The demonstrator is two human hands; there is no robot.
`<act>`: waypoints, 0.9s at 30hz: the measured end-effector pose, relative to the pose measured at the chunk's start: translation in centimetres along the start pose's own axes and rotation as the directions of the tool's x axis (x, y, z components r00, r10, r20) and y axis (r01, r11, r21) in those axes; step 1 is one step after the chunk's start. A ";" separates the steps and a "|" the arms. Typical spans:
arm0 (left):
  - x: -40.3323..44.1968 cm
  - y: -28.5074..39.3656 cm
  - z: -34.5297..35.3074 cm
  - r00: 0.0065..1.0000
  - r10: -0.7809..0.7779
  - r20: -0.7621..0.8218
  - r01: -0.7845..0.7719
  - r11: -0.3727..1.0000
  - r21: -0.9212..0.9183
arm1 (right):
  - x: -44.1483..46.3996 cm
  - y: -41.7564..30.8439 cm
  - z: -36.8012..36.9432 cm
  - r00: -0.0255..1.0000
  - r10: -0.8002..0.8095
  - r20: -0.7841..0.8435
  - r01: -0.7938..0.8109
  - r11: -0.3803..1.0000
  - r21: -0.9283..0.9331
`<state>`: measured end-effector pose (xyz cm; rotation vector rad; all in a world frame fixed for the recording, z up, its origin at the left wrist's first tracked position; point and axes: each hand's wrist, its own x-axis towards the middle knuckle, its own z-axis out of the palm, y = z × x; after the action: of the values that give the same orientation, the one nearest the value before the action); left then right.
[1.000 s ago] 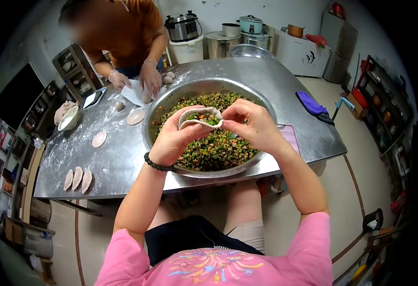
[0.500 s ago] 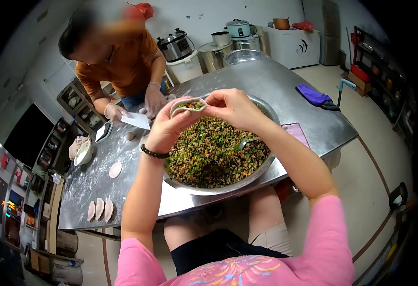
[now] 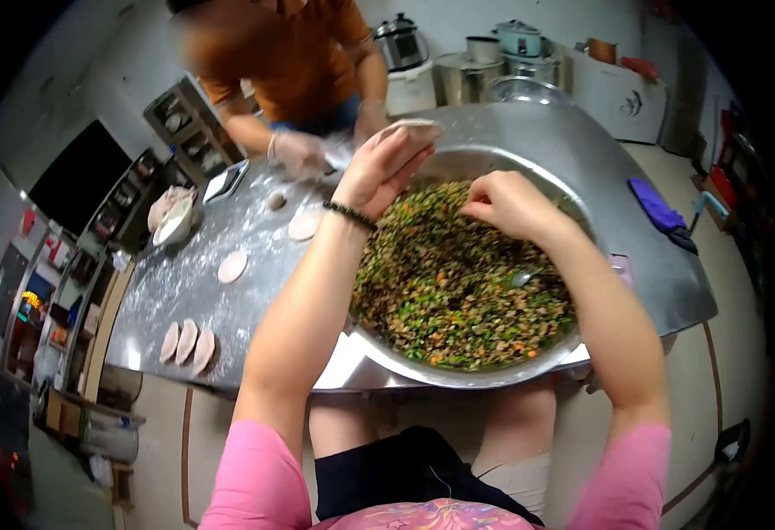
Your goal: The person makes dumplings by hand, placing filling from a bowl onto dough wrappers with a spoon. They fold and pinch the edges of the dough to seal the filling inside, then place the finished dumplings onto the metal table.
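My left hand (image 3: 379, 177) is raised over the far left of the metal basin (image 3: 458, 380), its fingers closed around a dumpling (image 3: 420, 132) of pale dough. My right hand (image 3: 513, 207) hovers just above the chopped filling (image 3: 458, 305), fingers curled and thumb pressed in; whatever they may pinch is hidden. The filling is a mix of green, brown and orange bits. A metal spoon (image 3: 525, 277) rests in it near the right side. To the left, several folded dumplings (image 3: 188, 344) lie in a row, and round wrappers (image 3: 233, 267) sit on the floured steel.
Across the steel table (image 3: 635, 168), a co-worker's gloved hand (image 3: 299, 155) works near a dough ball (image 3: 275, 201). A scale (image 3: 226, 182) and a white bowl (image 3: 174, 223) stand at the left edge. A purple cloth item (image 3: 655, 205) and a phone (image 3: 622, 267) lie right.
My right hand has let go of the dumpling's edge and moved down and right over the filling. My left hand has turned, holding the dumpling. Another wrapper now lies beside the basin.
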<state>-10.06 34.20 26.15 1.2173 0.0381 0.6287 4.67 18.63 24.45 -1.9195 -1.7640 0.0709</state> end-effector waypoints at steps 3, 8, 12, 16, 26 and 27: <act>-0.1 -0.2 -0.2 0.999 -0.004 -0.046 0.004 1.000 -0.017 | -0.1 -1.7 0.2 0.993 -0.027 0.112 0.026 1.000 0.007; 0.3 -0.7 0.1 0.999 -0.032 0.031 0.031 0.999 0.019 | -0.6 -2.1 0.6 0.980 -0.017 0.200 0.042 0.992 -0.123; 0.0 -0.4 0.7 0.999 -0.043 0.007 0.043 0.999 0.010 | -0.8 -2.4 0.7 0.982 -0.077 0.174 0.096 0.990 -0.104; -0.5 -0.2 0.7 0.999 -0.028 0.017 0.028 1.000 0.015 | -0.9 -2.7 0.9 0.988 -0.079 0.129 0.088 0.994 -0.065; -0.6 0.0 0.9 1.000 -0.029 0.005 0.029 1.000 -0.009 | -1.0 -2.6 0.7 0.982 -0.119 0.144 0.130 0.989 -0.070; -0.6 -0.1 0.9 1.000 -0.029 0.001 0.029 1.000 -0.008 | -1.0 -2.6 0.7 0.982 -0.119 0.147 0.131 0.989 -0.071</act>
<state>-10.18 33.10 26.28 1.2072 0.0521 0.6023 1.91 17.98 24.65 -1.8953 -2.0065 0.0962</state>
